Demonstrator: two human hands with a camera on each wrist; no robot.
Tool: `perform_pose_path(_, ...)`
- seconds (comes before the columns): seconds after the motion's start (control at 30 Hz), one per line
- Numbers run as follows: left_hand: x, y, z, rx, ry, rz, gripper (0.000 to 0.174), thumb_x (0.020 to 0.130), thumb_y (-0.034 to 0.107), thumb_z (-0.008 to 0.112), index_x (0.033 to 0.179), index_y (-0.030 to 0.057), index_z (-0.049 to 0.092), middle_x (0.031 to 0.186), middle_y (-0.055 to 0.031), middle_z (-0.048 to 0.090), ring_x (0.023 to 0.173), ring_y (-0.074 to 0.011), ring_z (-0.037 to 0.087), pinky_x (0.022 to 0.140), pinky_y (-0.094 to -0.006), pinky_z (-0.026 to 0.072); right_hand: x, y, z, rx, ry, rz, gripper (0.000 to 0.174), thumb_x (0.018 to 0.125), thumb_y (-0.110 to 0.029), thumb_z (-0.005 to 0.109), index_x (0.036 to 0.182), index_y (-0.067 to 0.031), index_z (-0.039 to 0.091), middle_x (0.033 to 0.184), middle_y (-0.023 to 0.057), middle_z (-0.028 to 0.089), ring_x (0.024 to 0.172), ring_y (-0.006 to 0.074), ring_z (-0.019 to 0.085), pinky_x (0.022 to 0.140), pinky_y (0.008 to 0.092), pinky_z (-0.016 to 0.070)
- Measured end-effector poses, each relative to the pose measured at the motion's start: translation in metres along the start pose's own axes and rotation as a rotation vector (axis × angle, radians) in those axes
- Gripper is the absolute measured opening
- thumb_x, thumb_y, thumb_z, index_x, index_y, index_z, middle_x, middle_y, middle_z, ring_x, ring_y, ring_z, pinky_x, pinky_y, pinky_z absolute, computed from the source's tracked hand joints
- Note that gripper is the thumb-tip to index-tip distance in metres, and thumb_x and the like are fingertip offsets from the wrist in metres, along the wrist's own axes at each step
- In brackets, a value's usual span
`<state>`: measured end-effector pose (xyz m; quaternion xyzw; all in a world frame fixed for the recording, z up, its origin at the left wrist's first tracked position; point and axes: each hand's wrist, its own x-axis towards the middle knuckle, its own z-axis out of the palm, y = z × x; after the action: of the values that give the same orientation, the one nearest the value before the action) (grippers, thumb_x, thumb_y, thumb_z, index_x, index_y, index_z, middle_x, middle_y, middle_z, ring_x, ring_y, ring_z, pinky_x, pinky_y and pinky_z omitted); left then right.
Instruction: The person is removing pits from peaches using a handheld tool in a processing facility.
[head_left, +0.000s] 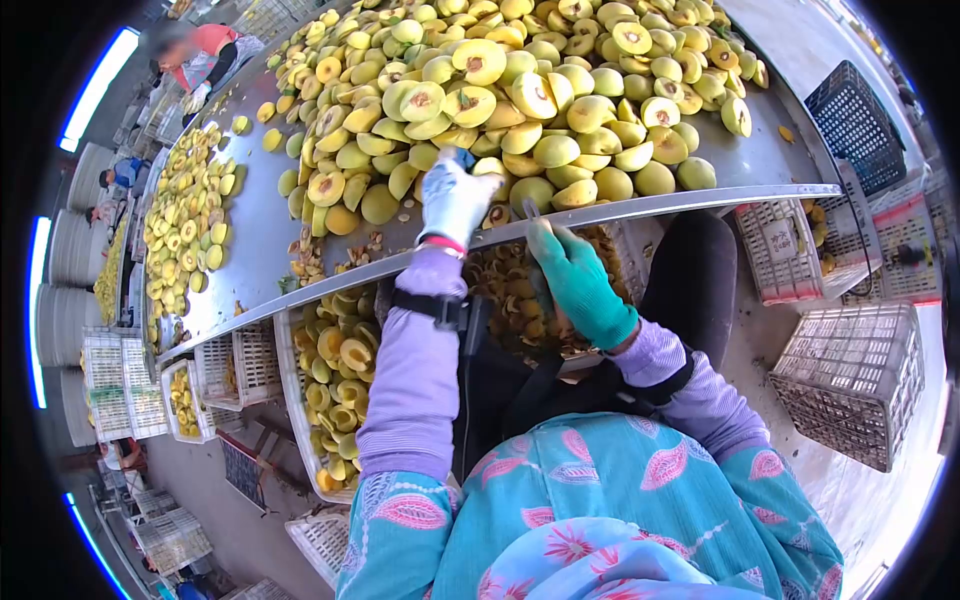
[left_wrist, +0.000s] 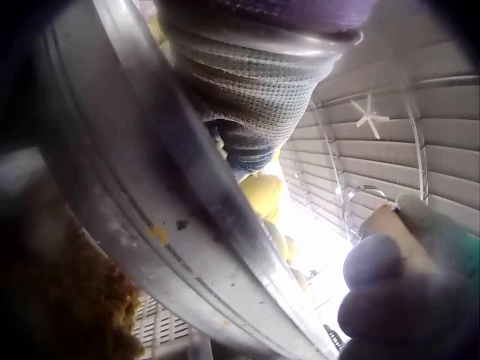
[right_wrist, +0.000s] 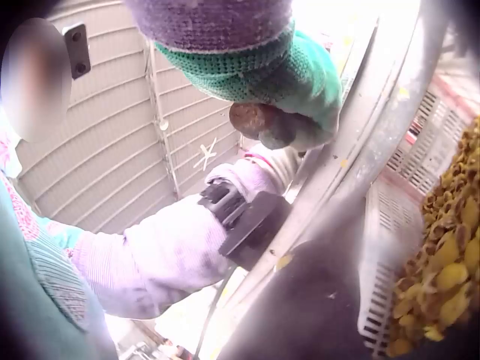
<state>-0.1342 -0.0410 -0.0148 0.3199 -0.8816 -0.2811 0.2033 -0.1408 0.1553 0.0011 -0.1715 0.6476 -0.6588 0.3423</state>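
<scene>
At the near edge of a heap of halved yellow-green peaches (head_left: 480, 110), my left hand (head_left: 455, 200) in a white glove with bluish fingertips reaches over the metal table's rim. Its fingers overlap the fruit, and I cannot tell whether they grip a piece. In the left wrist view the rim hides part of that gloved hand (left_wrist: 247, 112). My right hand (head_left: 580, 285), in a green glove, grips a pitting tool (head_left: 531, 208) just in front of the rim. The left wrist view shows the tool's pale wooden handle (left_wrist: 401, 236) and curved metal loop.
The raised metal rim (head_left: 650, 203) runs between me and the fruit. Below it stand a crate of peach halves (head_left: 335, 380) and a container of brown scraps (head_left: 500, 285). More crates (head_left: 850, 370) stand at right. Another person (head_left: 205, 55) works across the table.
</scene>
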Motion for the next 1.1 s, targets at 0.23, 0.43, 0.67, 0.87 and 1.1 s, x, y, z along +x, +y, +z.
perform_pose_path(0.23, -0.079, -0.003, -0.042, -0.957, 0.064, -0.138, 0.035, 0.092, 0.031, 0.054, 0.106, -0.0005, 0.061, 0.092, -0.0100, 0.064, 0.084, -0.0184, 0.063, 0.078, -0.0307, 0.0509, 0.011, 0.006, 0.036, -0.676, 0.066, -0.688, 0.031, 0.092, -0.032, 0.055, 0.083, -0.0038, 0.049, 0.055, 0.0175, 0.054, 0.050, 0.0364, 0.056, 0.043, 0.0453, 0.0406)
perform_pose_path(0.43, -0.100, 0.013, -0.028, -1.549, 0.129, -0.346, 0.037, 0.095, 0.031, 0.052, 0.110, -0.0028, 0.054, 0.103, -0.0145, 0.062, 0.089, -0.0253, 0.063, 0.080, -0.0387, 0.0545, 0.001, 0.022, 0.039, -0.563, -0.015, -0.545, 0.029, 0.094, -0.030, 0.053, 0.089, -0.0010, 0.050, 0.060, 0.0212, 0.055, 0.055, 0.0413, 0.056, 0.045, 0.0472, 0.0402)
perform_pose_path(0.67, -0.103, 0.002, -0.026, -1.227, 0.221, -0.247, 0.022, 0.089, 0.016, 0.061, 0.096, -0.0046, 0.059, 0.083, -0.0161, 0.067, 0.070, -0.0233, 0.066, 0.064, -0.0343, 0.0568, -0.009, 0.046, 0.058, -0.370, -0.044, -0.516, 0.036, 0.096, -0.034, 0.048, 0.089, 0.0005, 0.050, 0.059, 0.0164, 0.054, 0.049, 0.0342, 0.053, 0.044, 0.0432, 0.0397)
perform_pose_path(0.87, -0.117, -0.003, -0.036, -1.379, 0.003, -0.367, 0.025, 0.092, 0.024, 0.056, 0.097, -0.0009, 0.057, 0.083, -0.0161, 0.065, 0.067, -0.0263, 0.065, 0.058, -0.0350, 0.0550, -0.028, 0.005, 0.041, 0.510, -0.628, 0.577, 0.043, 0.096, -0.049, 0.042, 0.083, -0.0092, 0.050, 0.056, -0.0011, 0.045, 0.043, 0.0100, 0.041, 0.039, 0.0290, 0.0333)
perform_pose_path(1.1, -0.143, -0.010, -0.072, -1.233, 0.072, -0.488, 0.030, 0.091, 0.029, 0.057, 0.095, -0.0008, 0.061, 0.079, -0.0125, 0.065, 0.063, -0.0220, 0.064, 0.056, -0.0319, 0.0542, -0.040, -0.003, 0.069, 0.233, -0.783, 0.637, 0.042, 0.094, -0.054, 0.039, 0.085, -0.0142, 0.049, 0.053, -0.0071, 0.034, 0.039, 0.0056, 0.029, 0.038, 0.0243, 0.0239)
